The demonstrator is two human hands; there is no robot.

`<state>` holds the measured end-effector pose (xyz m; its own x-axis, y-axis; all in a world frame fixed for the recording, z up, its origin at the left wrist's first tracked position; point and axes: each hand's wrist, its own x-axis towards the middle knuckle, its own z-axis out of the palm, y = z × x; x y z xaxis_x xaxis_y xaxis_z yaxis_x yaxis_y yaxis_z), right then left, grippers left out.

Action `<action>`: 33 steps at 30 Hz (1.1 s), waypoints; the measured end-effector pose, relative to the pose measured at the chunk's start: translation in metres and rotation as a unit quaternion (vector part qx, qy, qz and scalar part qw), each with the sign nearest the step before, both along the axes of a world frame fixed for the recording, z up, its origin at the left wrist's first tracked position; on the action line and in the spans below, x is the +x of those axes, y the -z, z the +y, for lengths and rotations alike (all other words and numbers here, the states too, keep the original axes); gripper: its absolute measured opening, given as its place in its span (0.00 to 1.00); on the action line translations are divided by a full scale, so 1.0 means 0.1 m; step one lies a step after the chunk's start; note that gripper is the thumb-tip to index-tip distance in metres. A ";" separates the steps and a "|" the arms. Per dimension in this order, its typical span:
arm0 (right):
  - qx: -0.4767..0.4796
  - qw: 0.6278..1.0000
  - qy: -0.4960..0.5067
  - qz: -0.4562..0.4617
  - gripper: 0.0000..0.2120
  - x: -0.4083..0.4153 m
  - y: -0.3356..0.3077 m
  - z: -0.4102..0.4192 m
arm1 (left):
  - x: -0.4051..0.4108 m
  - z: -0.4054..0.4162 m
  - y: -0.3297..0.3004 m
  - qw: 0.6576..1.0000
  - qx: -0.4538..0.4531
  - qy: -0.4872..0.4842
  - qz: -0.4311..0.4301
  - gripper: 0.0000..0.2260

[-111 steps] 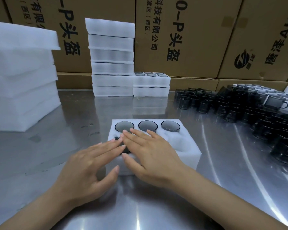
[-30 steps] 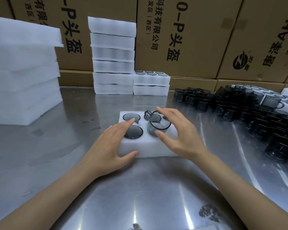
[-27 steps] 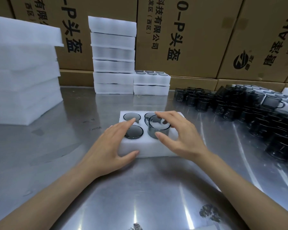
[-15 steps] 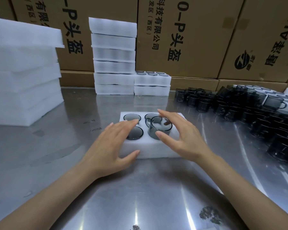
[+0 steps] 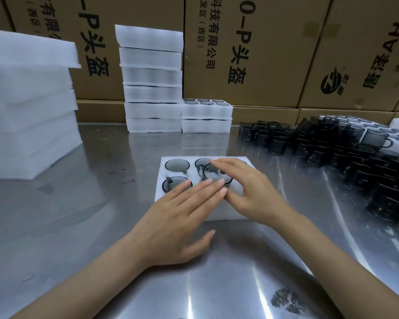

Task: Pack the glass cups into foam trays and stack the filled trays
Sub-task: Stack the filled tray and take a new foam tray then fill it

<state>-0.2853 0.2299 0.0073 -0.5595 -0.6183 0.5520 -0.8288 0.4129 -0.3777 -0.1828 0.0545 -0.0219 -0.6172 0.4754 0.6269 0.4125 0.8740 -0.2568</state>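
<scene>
On the steel surface [image 5: 90,215], in the middle of the view, the foam tray [image 5: 161,194] lies with both hands over it; half a second ago the left hand [image 5: 175,226] was resting at the tray's near-left corner, and now it has slid right so that its straight, close-set fingers [image 5: 207,186] reach the near rim of the glass cup [image 5: 217,177]; the right hand [image 5: 251,192], which was cupped around that cup from the right, now lies flatter, its fingers [image 5: 230,164] extended across the cup's mouth and far rim, loosely together; neither hand pinches the cup; it stands proud of the foam in the near-middle pocket, not yet seated, while three other cups sit flush in their pockets; this reads as a two-handed press to seat it; whether the pockets under the right hand are filled cannot be told; filled trays [image 5: 205,111] stand stacked at the back, loose cups [image 5: 332,146] wait at the right.
</scene>
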 end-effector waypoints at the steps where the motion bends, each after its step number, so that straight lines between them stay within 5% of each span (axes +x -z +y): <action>1: -0.003 1.000 0.002 0.006 0.25 0.00 0.01 0.00 | 0.00 -0.01 0.00 1.000 -0.002 -0.003 0.002 0.29; 12: 0.096 0.995 -0.003 -0.010 0.30 0.05 -0.06 0.08 | -0.01 -0.03 -0.02 0.997 0.012 -0.055 -0.051 0.32; 23: 0.212 0.976 0.029 0.038 0.32 0.08 0.05 -0.02 | -0.07 -0.09 0.00 0.997 0.041 -0.019 -0.060 0.24; 33: 0.149 0.984 0.044 0.083 0.29 0.06 0.13 -0.03 | -0.05 -0.04 -0.01 0.995 0.067 -0.027 -0.066 0.22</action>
<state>-0.2789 0.2267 -0.0053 -0.5362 -0.7197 0.4411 -0.8246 0.5584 -0.0913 -0.1878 0.0506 -0.0210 -0.7210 0.3576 0.5935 0.3868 0.9184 -0.0834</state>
